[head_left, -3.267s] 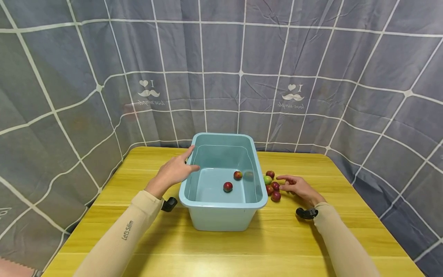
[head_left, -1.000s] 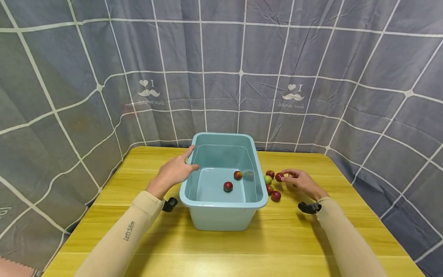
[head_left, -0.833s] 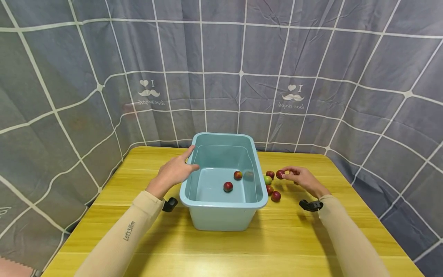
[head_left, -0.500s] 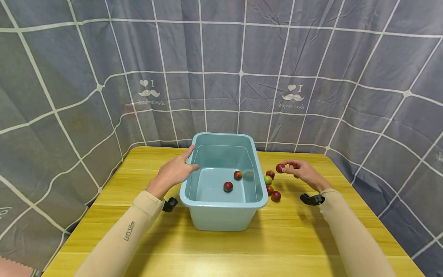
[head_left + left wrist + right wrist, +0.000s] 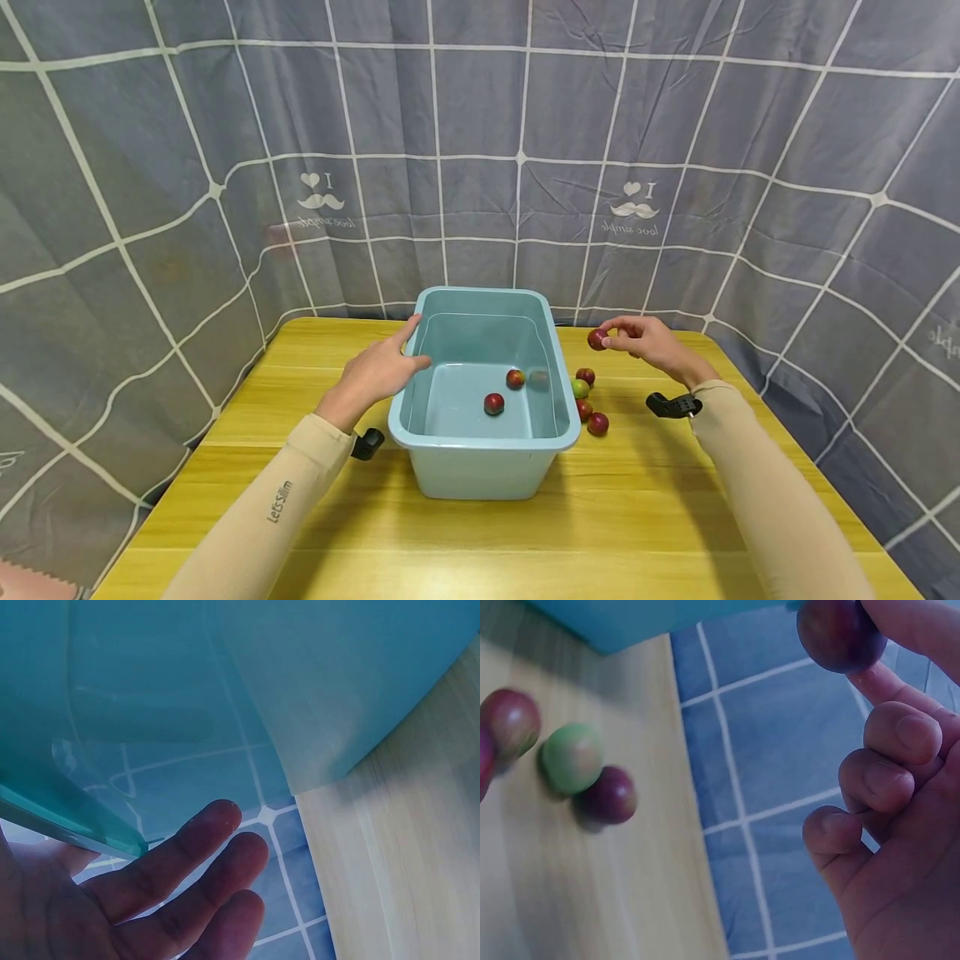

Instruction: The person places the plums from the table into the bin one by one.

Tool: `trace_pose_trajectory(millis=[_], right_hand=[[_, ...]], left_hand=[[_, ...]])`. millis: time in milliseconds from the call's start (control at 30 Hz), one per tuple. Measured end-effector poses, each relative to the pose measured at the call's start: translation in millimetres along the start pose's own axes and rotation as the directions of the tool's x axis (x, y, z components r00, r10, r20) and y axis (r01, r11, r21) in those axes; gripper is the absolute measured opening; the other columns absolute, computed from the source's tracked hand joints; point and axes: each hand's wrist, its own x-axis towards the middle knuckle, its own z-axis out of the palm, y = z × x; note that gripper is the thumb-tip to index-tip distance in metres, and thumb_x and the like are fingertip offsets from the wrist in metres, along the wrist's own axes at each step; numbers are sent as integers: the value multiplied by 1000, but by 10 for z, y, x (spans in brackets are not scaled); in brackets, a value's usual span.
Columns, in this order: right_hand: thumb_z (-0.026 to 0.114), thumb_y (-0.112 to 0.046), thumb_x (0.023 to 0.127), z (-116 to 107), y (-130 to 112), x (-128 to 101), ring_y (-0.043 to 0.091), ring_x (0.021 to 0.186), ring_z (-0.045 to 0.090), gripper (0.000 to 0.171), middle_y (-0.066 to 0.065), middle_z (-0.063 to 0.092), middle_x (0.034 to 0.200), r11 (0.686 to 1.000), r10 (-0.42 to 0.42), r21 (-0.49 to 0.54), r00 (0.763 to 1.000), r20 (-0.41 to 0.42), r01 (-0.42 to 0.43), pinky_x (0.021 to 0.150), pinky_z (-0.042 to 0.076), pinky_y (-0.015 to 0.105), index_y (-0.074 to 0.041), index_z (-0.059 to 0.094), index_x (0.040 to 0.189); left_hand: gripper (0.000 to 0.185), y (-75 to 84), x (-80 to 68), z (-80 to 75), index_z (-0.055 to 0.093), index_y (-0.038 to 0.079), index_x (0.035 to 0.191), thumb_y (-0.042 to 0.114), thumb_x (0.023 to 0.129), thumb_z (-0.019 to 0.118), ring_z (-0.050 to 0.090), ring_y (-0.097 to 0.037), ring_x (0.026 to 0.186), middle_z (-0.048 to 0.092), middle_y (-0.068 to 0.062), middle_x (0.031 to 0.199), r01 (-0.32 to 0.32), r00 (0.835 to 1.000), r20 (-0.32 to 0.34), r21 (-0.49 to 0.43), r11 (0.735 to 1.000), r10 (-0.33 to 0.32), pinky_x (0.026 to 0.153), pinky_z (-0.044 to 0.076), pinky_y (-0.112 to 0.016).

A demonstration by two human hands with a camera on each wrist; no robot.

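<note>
Between the thumb and index finger, my right hand pinches a dark red plum above the table's back part, right of the bin. The right wrist view shows this plum at the fingertips, the other fingers curled below it. My left hand rests at the left rim of a light blue plastic bin, thumb over the edge. In the left wrist view its fingers lie loosely extended outside the wall. Two plums, one red and one red-yellow, lie on the bin's floor.
Along the bin's right side on the wooden table lie several more plums: a green one, a dark one, a red one and a purple-red one. A grey checked curtain hangs behind the table.
My right hand has taken a plum from the group beside the bin, lifted it, and carried it towards the back. The left hand and bin have stayed put.
</note>
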Motion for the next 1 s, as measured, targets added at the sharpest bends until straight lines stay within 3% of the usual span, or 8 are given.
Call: trace_pose_trajectory(millis=[233,500,667,1000], right_hand=[[67,-35,97,-27,-305,98,18,65,43,41,5,49,76,998,-47,-30,999,23,48,64,39,31,-9,65,128],[69,-41,95,10,-573,217,23,77,48,39,8,51,81,995,-67,-70,996,58,71,75,41,35,-16,68,124],[69,-40,95,61,-724,323,25,81,51,37,9,52,81,990,-98,-89,991,87,106,83,43,40,-14,69,121],[68,-39,95,171,-1036,528,26,75,47,35,4,53,74,979,-107,-151,976,191,137,77,41,38,-16,70,122]], left_hand=[[82,-6,10,-14,8,40,162,52,95,52,54,-43,130,41,-13,159,-3,1000,-2,-4,1000,2,75,49,-48],[81,-1,-18,11,11,40,162,53,94,53,56,-42,128,43,-14,157,-1,1000,-14,-4,1000,1,69,49,-45],[81,-1,-10,4,10,40,162,53,94,53,55,-42,129,42,-13,158,-4,1000,-13,-2,1000,4,72,49,-46],[82,6,-7,-4,10,39,162,53,93,52,57,-42,127,43,-14,157,2,1000,-9,-6,1000,-2,69,48,-43]])
